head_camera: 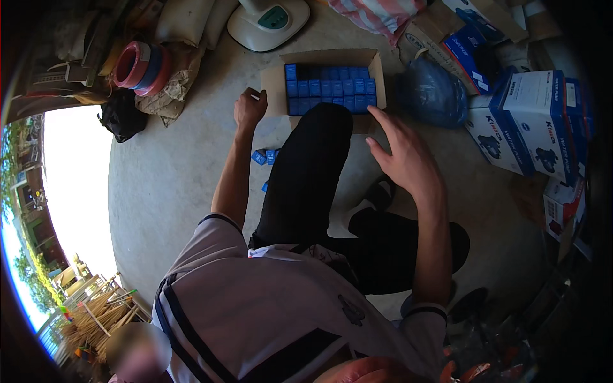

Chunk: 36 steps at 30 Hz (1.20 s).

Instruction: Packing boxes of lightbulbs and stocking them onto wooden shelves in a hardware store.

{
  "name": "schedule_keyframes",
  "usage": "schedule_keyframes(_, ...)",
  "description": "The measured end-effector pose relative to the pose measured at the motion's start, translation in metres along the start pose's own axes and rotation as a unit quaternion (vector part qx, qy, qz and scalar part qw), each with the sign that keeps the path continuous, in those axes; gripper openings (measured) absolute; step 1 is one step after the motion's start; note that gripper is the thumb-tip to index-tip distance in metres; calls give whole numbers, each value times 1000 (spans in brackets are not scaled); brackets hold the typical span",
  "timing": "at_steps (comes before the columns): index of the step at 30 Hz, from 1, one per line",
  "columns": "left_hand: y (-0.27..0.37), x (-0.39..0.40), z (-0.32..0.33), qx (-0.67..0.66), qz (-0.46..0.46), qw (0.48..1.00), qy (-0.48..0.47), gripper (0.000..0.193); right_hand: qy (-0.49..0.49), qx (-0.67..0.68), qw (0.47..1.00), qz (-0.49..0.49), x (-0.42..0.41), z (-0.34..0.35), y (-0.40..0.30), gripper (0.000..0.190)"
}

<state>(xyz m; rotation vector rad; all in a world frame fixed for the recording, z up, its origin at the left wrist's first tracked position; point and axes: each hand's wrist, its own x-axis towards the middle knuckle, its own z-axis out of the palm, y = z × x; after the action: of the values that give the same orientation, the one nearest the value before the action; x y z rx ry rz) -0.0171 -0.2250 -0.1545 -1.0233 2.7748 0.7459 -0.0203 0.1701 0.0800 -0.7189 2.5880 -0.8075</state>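
Note:
An open cardboard carton (275,95) stands on the concrete floor, holding several small blue boxes (330,88) in rows. A dark gap shows in the back row, right of the leftmost box. My left hand (250,109) is beside the carton's left flap with its fingers curled; whether it grips anything cannot be made out. My right hand (404,151) is open, thumb and fingers apart, its index fingertip at the carton's near right corner. My bent knee (330,124) hides part of the near side. A few loose blue boxes (259,157) lie left of my leg, partly hidden.
A plastic-wrapped blue bundle (431,93) and water pump cartons (531,119) stand at right. A pale appliance base (268,24) is beyond the carton. Coiled hose or cable (139,67) and a black bag (123,117) lie left. Another person (139,352) is at lower left.

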Motion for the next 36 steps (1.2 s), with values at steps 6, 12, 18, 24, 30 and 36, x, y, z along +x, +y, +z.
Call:
schedule_keyframes(6, -163, -86, 40, 49, 36, 985, -162, 82, -29, -29, 999, 13, 5, 1, 6, 56)
schedule_keyframes(12, -192, -117, 82, 34, 20, 985, -167, 87, -53, -37, 998, 23, 17, 10, 9, 57)
schedule_keyframes(18, -177, -102, 49, -330, -212, 919, -52, 56, -51, -28, 998, 24, 16, 9, 5, 57)
schedule_keyframes(24, -113, -87, -12, -505, 0, 850, -149, 54, -34, -23, 999, 28, 14, 6, 10, 57)
schedule_keyframes(30, -1, -51, -32, -310, 243, 910, -128, 64, -24, -11, 999, 40, 17, 6, -1, 56)
schedule_keyframes(36, 79, 2, 14, -171, 345, 922, -44, 70, -11, -11, 1000, 19, 9, 12, 3, 56)
